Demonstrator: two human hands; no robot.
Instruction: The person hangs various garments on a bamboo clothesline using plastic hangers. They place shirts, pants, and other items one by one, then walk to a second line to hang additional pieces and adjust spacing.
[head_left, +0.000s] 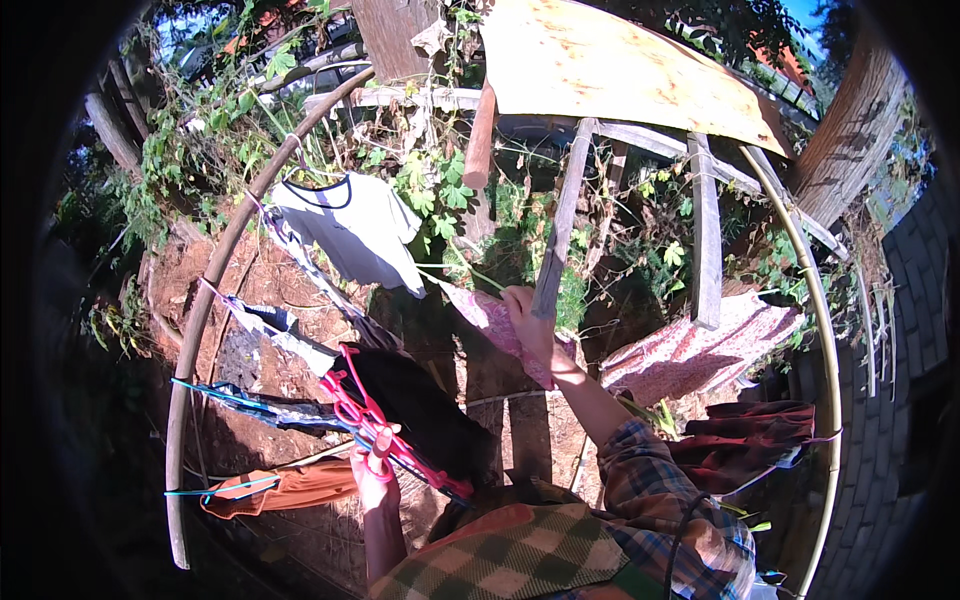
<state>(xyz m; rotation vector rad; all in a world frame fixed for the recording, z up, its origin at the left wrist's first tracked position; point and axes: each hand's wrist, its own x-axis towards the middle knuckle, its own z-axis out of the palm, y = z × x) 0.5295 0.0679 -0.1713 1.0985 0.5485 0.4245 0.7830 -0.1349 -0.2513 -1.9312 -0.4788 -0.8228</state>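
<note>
My left hand [377, 470], low and left of the middle, is closed around a bunch of pink plastic clothes hangers [372, 412]. Some blue ones are mixed in, and dark fabric lies right behind them. My right arm reaches forward in a plaid sleeve. At its end my right hand [530, 322] is closed at the top edge of a pink patterned cloth [480, 312], beside a thin green line [487, 281]; the fingertips are partly hidden. A white T-shirt [350, 222] with a dark neckline hangs just left of that cloth.
Bent wooden poles [215, 270] arch along both sides. Wooden posts [566, 215] hang down ahead, close to my right hand, under a rusty pale metal sheet [620, 70]. An orange-brown garment [290, 487], another pink patterned cloth [705, 350] and a dark red garment [745, 440] hang around me.
</note>
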